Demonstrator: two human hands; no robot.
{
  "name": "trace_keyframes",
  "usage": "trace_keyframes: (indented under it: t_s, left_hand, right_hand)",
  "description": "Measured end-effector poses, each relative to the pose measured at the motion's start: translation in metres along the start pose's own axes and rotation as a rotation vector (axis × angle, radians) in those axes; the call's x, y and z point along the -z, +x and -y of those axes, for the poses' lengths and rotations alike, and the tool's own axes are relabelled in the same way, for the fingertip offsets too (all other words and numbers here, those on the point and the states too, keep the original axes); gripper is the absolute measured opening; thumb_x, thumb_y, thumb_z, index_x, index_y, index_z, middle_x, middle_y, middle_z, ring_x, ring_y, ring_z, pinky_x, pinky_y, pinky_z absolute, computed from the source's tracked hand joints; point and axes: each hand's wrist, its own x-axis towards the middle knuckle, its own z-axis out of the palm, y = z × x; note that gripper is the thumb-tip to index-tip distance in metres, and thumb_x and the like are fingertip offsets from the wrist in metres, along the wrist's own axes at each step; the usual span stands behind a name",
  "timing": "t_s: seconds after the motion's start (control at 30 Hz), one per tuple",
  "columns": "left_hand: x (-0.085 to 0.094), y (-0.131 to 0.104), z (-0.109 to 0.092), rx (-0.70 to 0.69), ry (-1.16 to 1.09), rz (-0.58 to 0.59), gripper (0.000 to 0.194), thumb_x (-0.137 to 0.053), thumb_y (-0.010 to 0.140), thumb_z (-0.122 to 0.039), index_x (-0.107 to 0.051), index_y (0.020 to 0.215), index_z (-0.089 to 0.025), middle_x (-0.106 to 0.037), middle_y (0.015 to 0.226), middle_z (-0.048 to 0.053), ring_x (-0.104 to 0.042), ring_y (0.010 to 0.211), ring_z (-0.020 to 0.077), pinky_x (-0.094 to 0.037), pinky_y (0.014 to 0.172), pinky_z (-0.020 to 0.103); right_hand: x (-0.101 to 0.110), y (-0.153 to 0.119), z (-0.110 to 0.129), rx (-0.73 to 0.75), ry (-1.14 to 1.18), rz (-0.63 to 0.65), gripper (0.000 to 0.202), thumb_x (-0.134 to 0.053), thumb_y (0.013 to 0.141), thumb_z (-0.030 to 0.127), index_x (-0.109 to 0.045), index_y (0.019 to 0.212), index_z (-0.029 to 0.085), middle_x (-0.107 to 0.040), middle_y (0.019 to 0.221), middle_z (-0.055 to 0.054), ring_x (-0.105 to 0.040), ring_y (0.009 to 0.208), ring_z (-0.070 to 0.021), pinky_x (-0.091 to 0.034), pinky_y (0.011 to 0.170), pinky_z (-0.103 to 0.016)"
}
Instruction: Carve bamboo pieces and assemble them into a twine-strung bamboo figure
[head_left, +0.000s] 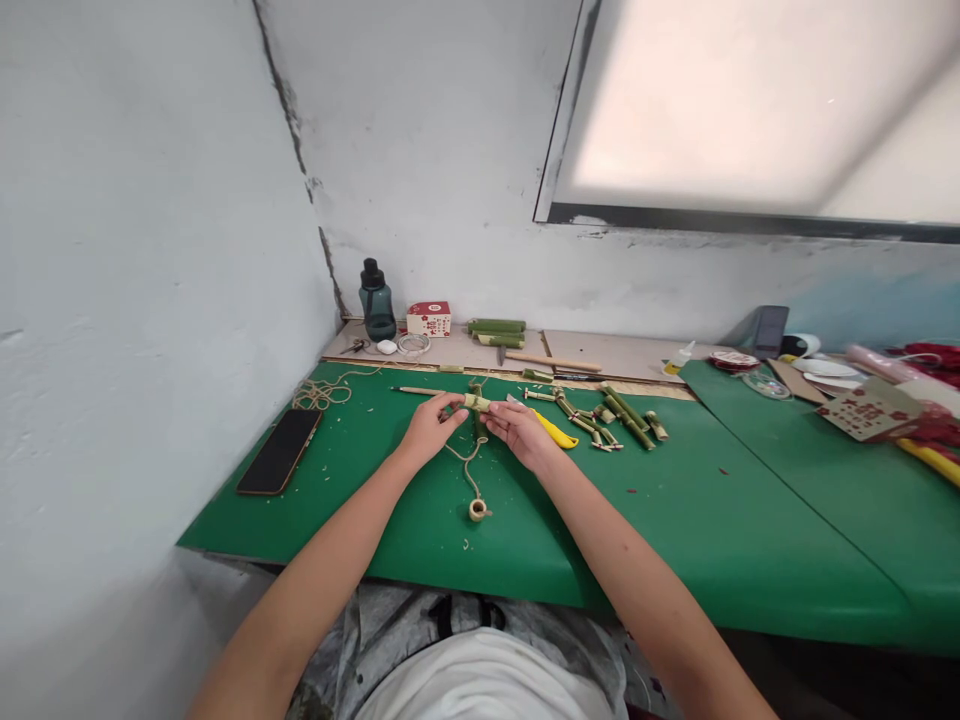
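Observation:
Between both hands is a short pale-green bamboo piece (475, 402), held level by its two ends. My left hand (437, 422) pinches its left end, and my right hand (516, 428) grips the right end. Behind and below it shows a darker green bamboo tube (481, 428). From there a thin cord (471, 470) runs toward me to a small bamboo ring (478, 510) lying on the green mat. Just right of my right hand lies a yellow-handled tool (556, 430), its front partly hidden by the fingers.
Right of the hands lie jointed bamboo pieces (581, 415) and bamboo tubes (628, 416). A phone (279, 452) and coiled cord (315, 392) are at left. Along the back sit a bottle (377, 303), a box (429, 319), a hammer (551, 361) and a glue bottle (679, 359).

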Motion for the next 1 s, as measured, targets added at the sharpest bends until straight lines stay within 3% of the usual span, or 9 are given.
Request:
trace_keyframes:
  t_s: [0.13,0.43,0.7,0.83,1.0]
  left_hand:
    - [0.001,0.001,-0.003,-0.062,0.021,-0.04,0.021,-0.061,0.095,-0.038,-0.071,0.101,-0.02,-0.067,0.102,0.006,-0.06,0.076,0.0146,-0.049,0.067,0.027]
    - [-0.005,-0.004,-0.006,-0.117,0.091,-0.016,0.019,-0.062,0.096,-0.036,-0.067,0.106,-0.022,-0.066,0.105,0.005,-0.057,0.07,0.0123,-0.048,0.067,0.027]
    - [-0.008,-0.007,-0.01,-0.143,0.056,-0.085,0.021,-0.057,0.099,-0.036,-0.068,0.111,-0.023,-0.074,0.105,0.006,-0.067,0.083,0.0155,-0.052,0.074,0.026]
    - [-0.009,-0.009,-0.01,-0.136,0.076,-0.107,0.026,-0.061,0.097,-0.04,-0.066,0.117,-0.024,-0.075,0.098,0.004,-0.066,0.07,0.0133,-0.051,0.063,0.024]
    - [-0.011,-0.011,-0.015,-0.286,0.096,-0.148,0.02,-0.062,0.098,-0.039,-0.069,0.106,-0.022,-0.075,0.093,0.004,-0.068,0.072,0.0131,-0.053,0.064,0.024]
  right_hand:
    - [-0.002,-0.001,-0.002,-0.015,-0.018,0.026,0.022,-0.09,0.071,0.023,-0.075,0.086,0.017,-0.078,0.085,-0.005,-0.074,0.081,-0.0156,-0.059,0.079,-0.025]
    - [-0.005,0.0,-0.002,0.008,0.059,-0.036,0.02,-0.09,0.07,0.023,-0.073,0.081,0.018,-0.075,0.076,-0.001,-0.071,0.072,-0.0132,-0.058,0.07,-0.023]
    - [-0.001,0.002,-0.002,-0.072,0.111,0.032,0.014,-0.085,0.075,0.017,-0.071,0.081,0.018,-0.072,0.074,0.0,-0.068,0.069,-0.0105,-0.055,0.068,-0.021]
    - [0.004,0.006,-0.004,-0.118,0.164,0.085,0.015,-0.082,0.078,0.017,-0.069,0.086,0.018,-0.07,0.072,0.002,-0.063,0.063,-0.0085,-0.053,0.064,-0.02]
    - [0.007,0.006,-0.003,-0.173,0.216,0.186,0.016,-0.079,0.08,0.017,-0.067,0.091,0.018,-0.068,0.074,0.002,-0.06,0.063,-0.0081,-0.052,0.063,-0.021]
